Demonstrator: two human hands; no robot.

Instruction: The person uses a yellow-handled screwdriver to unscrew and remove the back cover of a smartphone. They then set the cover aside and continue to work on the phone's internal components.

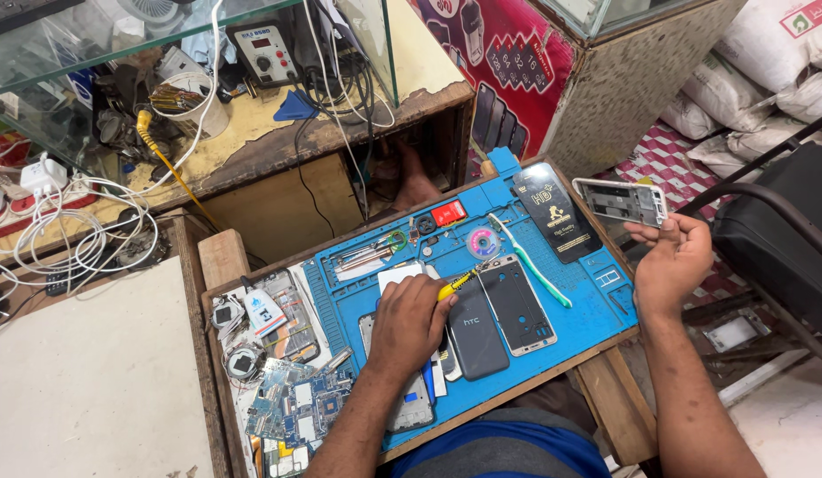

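- Head view: the left hand (409, 323) rested on the blue work mat (606, 305) near its middle, fingers curled together around a yellow-handled tool (453, 285), whose tip pointed toward the mat's far edge.
- The tool lay just beside a dark grey phone back cover (476, 332) and a phone frame (517, 305), both flat on the mat toward its right half.
- The right hand (672, 261) was held past the mat's right edge, off the bench, pinching a silver phone chassis (622, 201) between thumb and fingertips; the chassis was tilted, its inner side facing the camera.
- A green toothbrush (530, 263) lay diagonally on the mat, between the phone frame and a black packet (557, 217) at the far right corner.
- A small tape roll (482, 241) and a red component (448, 212) sat near the mat's far edge.
- Circuit boards (300, 403) lay in a pile off the mat's left edge, at the near left corner of the wooden bench (223, 257).
- A tangle of white cables (75, 230) lay on the counter to the far left, well apart from both hands.
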